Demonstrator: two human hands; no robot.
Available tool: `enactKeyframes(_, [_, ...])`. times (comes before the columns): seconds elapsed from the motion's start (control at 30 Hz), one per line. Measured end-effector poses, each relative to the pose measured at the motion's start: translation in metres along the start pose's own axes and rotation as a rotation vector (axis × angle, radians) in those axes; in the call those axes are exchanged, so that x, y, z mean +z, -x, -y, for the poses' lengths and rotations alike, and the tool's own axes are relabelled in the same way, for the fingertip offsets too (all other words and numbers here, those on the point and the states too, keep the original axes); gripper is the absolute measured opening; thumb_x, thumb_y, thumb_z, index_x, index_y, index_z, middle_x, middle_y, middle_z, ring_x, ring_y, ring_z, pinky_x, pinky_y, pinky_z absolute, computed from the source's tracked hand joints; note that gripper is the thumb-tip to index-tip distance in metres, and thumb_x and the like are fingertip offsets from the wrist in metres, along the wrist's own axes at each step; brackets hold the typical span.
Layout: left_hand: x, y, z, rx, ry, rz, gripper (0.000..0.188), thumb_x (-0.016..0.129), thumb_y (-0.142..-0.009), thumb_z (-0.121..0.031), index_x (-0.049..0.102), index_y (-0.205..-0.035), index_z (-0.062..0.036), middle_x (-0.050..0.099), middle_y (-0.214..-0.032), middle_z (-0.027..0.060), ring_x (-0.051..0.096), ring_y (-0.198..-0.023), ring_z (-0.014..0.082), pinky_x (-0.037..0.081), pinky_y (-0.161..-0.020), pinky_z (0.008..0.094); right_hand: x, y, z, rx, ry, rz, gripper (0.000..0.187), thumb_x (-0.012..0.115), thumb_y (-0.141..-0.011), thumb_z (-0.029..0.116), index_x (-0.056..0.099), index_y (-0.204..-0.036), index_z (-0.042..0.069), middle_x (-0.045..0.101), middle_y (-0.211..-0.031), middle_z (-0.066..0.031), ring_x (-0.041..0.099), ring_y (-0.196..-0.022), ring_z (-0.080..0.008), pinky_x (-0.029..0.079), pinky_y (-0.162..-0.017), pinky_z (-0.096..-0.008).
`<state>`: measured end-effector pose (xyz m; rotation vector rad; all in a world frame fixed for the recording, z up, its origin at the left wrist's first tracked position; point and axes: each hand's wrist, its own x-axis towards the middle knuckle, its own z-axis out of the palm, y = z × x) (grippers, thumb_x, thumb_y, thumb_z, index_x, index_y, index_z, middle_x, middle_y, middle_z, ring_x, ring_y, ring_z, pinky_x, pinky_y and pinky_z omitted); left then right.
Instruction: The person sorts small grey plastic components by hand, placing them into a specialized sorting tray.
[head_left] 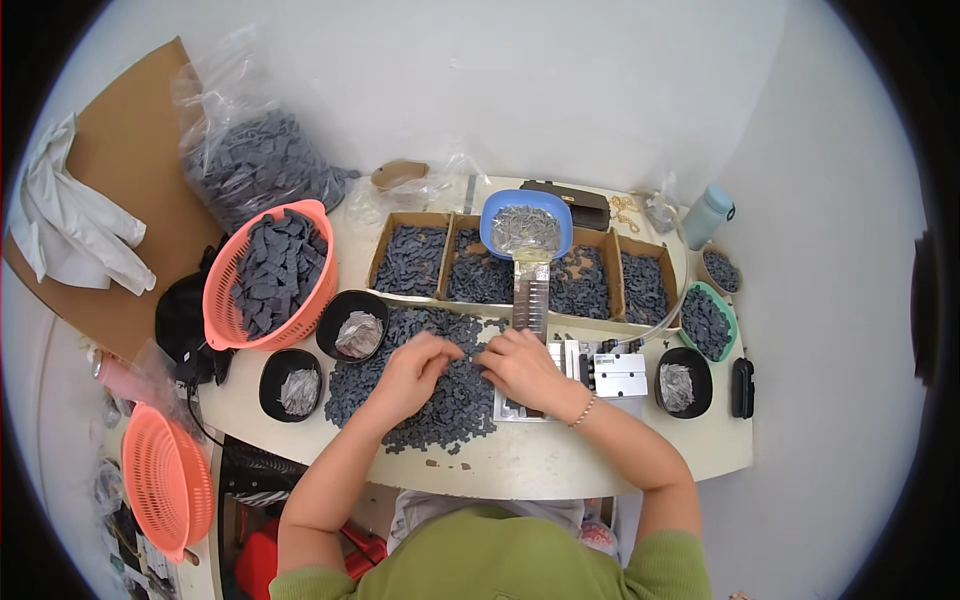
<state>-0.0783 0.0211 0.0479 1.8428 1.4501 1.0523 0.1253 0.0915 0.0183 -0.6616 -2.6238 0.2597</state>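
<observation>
While both forearms come in from the lower edge, the left hand (415, 365) and the right hand (520, 365) rest close together on a heap of small dark grey parts (430, 385) spread over the pale worktable (600, 455). The left hand lies palm down on the heap with its fingers curled narrow and reaching to the right; whether they pinch a part cannot be told. The right hand's fingers bend inward toward the left hand, nearly touching it, and what they hold is hidden. A bead bracelet (583, 411) circles the right wrist.

Just right of the right hand sits a small metal fixture (610, 372), and a narrow metal chute (531, 300) rises from it toward a blue bowl of silvery pieces (526, 228). Behind the heap, a row of cardboard trays (412, 258) holds more grey parts. Left of the heap stand two black bowls (352, 325) with shiny metal bits, and beside them an orange mesh basket (268, 278) is full of grey parts. A clear plastic bag (255, 160) of the same parts stands behind it. At the right end are a green bowl (708, 320) of grey parts, another black bowl (684, 382), and a pale blue bottle (708, 215). A second orange basket (165, 480) hangs low at the left.
</observation>
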Motion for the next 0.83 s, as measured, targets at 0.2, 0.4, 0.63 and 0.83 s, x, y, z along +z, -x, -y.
enactKeyframes(0.2, [0.001,0.055,-0.009,-0.005,-0.061,0.459,0.013,0.067,-0.081,-0.01,0.069,-0.093,-0.0054,0.062,-0.086,0.0111,0.062,-0.078,0.0308,0.05,-0.067,0.0377,0.009,-0.009,-0.007,0.027,0.047,0.061,0.01,0.068,-0.078,0.014,0.065,-0.086,0.01,0.062,-0.089,-0.0051,0.057,-0.086,-0.0243,0.041,-0.077,-0.0355])
enactKeyframes(0.4, [0.024,0.057,0.007,0.156,-0.308,0.166,0.008,0.067,-0.081,-0.012,0.065,-0.082,-0.0047,0.056,-0.08,0.01,0.06,-0.075,0.0303,0.05,-0.066,0.0403,-0.033,0.011,-0.011,0.151,-0.176,-0.078,0.009,0.061,-0.084,0.01,0.061,-0.091,0.005,0.061,-0.087,-0.0121,0.058,-0.087,-0.033,0.048,-0.077,-0.0416])
enactKeyframes(0.63, [0.058,0.001,-0.003,0.284,-0.258,-0.05,0.007,0.067,-0.079,-0.011,0.065,-0.083,-0.0052,0.057,-0.079,0.008,0.061,-0.077,0.027,0.051,-0.063,0.0375,-0.038,0.046,-0.008,0.215,-0.076,-0.059,0.011,0.064,-0.081,0.008,0.063,-0.092,0.006,0.058,-0.086,-0.0122,0.059,-0.082,-0.0314,0.05,-0.073,-0.0391])
enactKeyframes(0.83, [0.086,-0.007,0.006,0.443,-0.554,0.025,0.015,0.063,-0.075,-0.008,0.066,-0.09,-0.0085,0.057,-0.086,0.008,0.06,-0.09,0.0249,0.051,-0.071,0.0319,-0.024,0.054,-0.014,0.187,0.049,-0.077,0.014,0.065,-0.08,0.009,0.064,-0.094,0.007,0.058,-0.091,-0.0116,0.06,-0.084,-0.0294,0.05,-0.074,-0.0386])
